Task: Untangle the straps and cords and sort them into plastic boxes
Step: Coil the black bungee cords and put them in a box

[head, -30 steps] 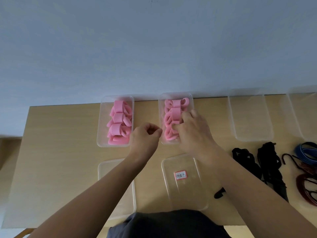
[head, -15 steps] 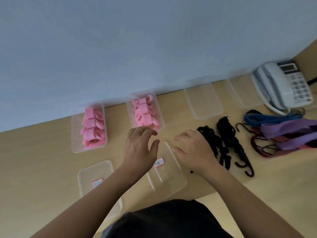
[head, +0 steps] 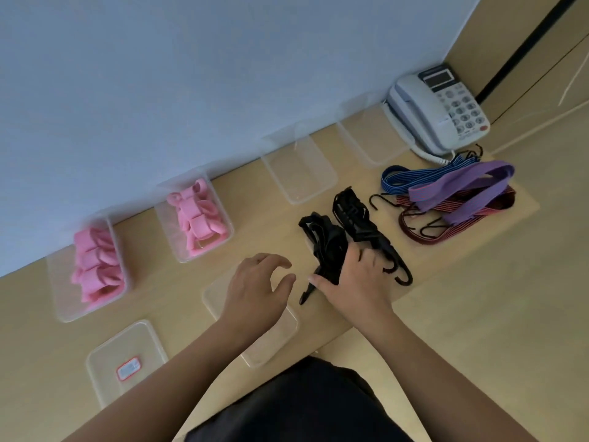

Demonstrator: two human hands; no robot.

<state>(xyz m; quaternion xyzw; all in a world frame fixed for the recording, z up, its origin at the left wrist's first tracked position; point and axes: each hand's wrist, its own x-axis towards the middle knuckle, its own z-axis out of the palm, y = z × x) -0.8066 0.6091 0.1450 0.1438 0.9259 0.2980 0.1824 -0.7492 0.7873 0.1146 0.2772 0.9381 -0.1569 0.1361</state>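
Note:
Two clear boxes at the back left hold rolled pink straps. A tangle of black straps and a black hooked cord lie mid-table. My right hand rests on the black straps, fingers closing around them. My left hand hovers open above an empty clear box just left of them. Blue, purple and dark red cords lie piled at the right.
Two empty clear boxes stand along the wall. A labelled empty box sits near the front left edge. A grey desk telephone stands at the back right corner. The table's front edge runs close to my body.
My view swung right. My right hand left the pink straps' box and moved right onto the black straps. My left hand followed and opened over the near empty box.

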